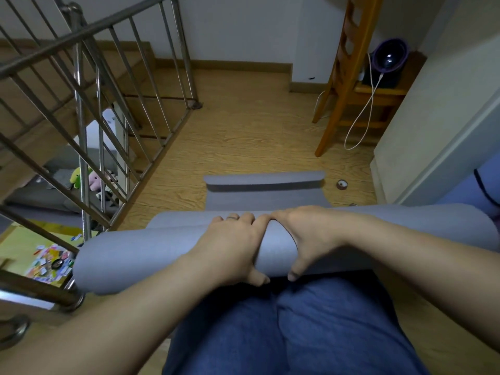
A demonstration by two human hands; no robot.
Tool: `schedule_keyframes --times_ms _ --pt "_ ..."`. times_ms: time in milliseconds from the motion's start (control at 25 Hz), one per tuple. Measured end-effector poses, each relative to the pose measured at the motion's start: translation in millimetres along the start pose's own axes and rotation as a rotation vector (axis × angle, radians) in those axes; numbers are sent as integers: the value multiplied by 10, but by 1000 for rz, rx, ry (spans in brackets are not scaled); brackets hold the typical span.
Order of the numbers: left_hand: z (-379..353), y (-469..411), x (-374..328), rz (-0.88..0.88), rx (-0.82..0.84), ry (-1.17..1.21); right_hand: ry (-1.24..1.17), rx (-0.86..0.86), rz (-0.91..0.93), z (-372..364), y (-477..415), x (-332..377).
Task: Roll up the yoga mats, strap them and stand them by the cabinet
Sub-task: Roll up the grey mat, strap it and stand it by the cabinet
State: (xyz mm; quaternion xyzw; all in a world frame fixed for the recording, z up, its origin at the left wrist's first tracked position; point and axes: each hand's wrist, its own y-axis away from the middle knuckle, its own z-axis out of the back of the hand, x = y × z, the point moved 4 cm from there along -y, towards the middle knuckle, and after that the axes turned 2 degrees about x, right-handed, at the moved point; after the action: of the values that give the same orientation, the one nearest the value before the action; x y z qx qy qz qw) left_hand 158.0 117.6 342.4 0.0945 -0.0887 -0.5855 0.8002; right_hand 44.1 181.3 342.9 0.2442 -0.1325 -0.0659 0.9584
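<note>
A grey yoga mat (140,255) lies across my lap as a thick roll running from left to right. Its unrolled tail (266,197) stretches forward over the wooden floor, with the far end curled up. My left hand (232,247) grips the roll at its middle, fingers over the top and thumb underneath. My right hand (308,236) grips it right beside the left, fingers curled over the top, thumb down at the front. The two hands touch at the fingertips. I see no strap on the mat.
A metal stair railing (89,109) borders the left, with a drop to the lower floor behind it. A wooden chair (349,85) with a white cable stands at the back right. A roll of tape (342,184) lies on the floor by the white wall (433,125).
</note>
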Motion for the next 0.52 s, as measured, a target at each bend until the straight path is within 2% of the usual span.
schedule_keyframes --times_ms 120,280,360,520 --pt "138 50 48 -41 5 94 -64 82 10 70 74 28" --pt "119 187 -50 -127 184 157 -146 253 30 -11 283 129" --pt "124 134 -15 -103 304 238 -144 175 17 -33 378 169" --pt "107 -109 152 -77 602 518 247 -130 -35 -170 553 291"
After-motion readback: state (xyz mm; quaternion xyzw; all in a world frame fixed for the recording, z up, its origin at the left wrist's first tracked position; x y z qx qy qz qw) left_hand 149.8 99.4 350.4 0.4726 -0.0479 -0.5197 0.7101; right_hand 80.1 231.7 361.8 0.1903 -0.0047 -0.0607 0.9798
